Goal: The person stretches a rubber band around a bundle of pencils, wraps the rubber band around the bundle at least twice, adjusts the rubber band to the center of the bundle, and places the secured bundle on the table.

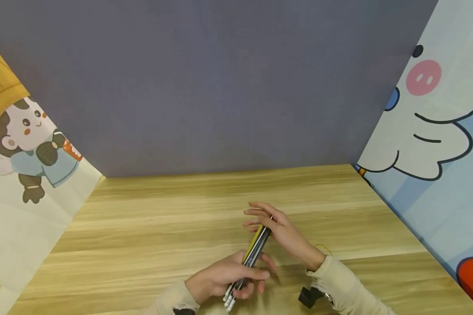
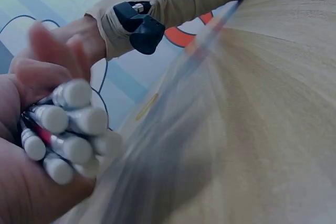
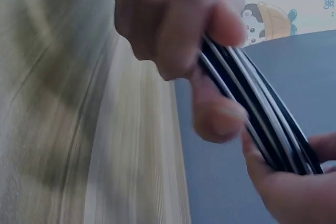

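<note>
My left hand [image 1: 236,273] grips a bundle of pencils [image 1: 256,247], mostly dark with white stripes and one yellow side showing. Their white eraser ends [image 2: 76,148] stick out below that hand, unevenly, in the left wrist view. At the bundle's upper end is my right hand [image 1: 280,229], its fingers extended loosely to the left and its thumb across the pencils near their tips. The right wrist view shows the bundle [image 3: 257,103] running from the left hand [image 3: 168,24] to the right hand [image 3: 299,195]. The pencil tips are mostly hidden.
A thin yellow loop [image 1: 324,249], like a rubber band, lies on the wooden table [image 1: 161,223] beside the right wrist. A black device [image 1: 310,297] is strapped at the right sleeve. A grey panel [image 1: 228,87] stands behind the table, with cartoon-printed walls on both sides.
</note>
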{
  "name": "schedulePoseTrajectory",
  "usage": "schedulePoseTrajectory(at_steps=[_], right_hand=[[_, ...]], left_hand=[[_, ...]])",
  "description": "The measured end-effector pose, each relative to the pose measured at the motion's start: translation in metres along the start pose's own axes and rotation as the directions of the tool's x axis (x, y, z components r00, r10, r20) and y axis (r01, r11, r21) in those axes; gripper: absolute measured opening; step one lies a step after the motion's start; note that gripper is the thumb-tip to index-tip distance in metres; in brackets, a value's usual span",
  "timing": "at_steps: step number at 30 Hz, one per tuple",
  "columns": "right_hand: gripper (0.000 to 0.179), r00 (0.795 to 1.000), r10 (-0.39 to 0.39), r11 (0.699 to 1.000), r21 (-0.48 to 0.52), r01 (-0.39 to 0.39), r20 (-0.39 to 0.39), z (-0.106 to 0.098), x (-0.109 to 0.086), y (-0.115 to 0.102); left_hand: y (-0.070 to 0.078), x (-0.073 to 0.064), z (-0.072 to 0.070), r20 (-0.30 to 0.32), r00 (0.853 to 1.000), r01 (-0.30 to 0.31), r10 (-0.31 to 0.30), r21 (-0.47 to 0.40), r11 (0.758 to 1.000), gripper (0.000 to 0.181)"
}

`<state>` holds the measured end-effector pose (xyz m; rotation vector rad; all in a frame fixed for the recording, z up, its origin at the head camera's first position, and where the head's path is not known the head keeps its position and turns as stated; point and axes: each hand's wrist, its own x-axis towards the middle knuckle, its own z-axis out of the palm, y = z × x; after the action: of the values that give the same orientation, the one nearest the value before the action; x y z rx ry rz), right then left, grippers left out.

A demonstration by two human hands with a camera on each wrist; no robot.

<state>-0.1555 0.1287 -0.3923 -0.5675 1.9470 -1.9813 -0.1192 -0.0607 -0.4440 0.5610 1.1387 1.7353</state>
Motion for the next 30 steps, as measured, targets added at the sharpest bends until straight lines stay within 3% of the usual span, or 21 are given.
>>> schedulePoseTrajectory(at_steps=[4,8,12,15,22,27,30], right_hand=[[0.044,0.999,0.031,0.994,-0.109,-0.033,-0.02,0.0,-0.003,0.001],[0.039,0.998,0.034,0.971,-0.236,-0.046,-0.055,-0.002,-0.004,0.001],[0.046,0.997,0.014,0.984,-0.176,-0.027,-0.079,-0.003,0.0,-0.001],[0.052,0.999,0.022,0.991,-0.127,-0.028,-0.042,-0.002,0.002,-0.002],[0.052,0.995,0.087,0.973,-0.216,-0.076,0.044,-0.003,0.002,0.001],[0.039,1.0,0.003,0.949,-0.315,-0.012,-0.03,-0.003,0.001,0.005],[0.037,0.999,-0.031,0.958,-0.285,0.022,-0.027,-0.001,0.001,0.008]], left_hand=[[0.003,-0.001,-0.001,-0.021,0.999,-0.039,0.039,0.004,0.999,0.033],[0.005,-0.002,0.0,-0.003,1.0,-0.004,0.004,-0.002,1.0,0.036],[0.003,0.0,0.002,0.048,0.999,0.021,-0.019,-0.03,0.999,0.039],[0.001,0.001,0.003,0.094,0.995,0.033,-0.029,-0.041,0.999,0.038],[-0.001,0.002,0.008,0.088,0.996,0.027,-0.023,-0.039,0.999,0.043],[0.001,0.004,0.008,0.051,0.999,-0.004,0.008,-0.083,0.997,0.043],[-0.001,0.004,0.006,0.074,0.997,-0.005,0.015,-0.138,0.99,0.039]])
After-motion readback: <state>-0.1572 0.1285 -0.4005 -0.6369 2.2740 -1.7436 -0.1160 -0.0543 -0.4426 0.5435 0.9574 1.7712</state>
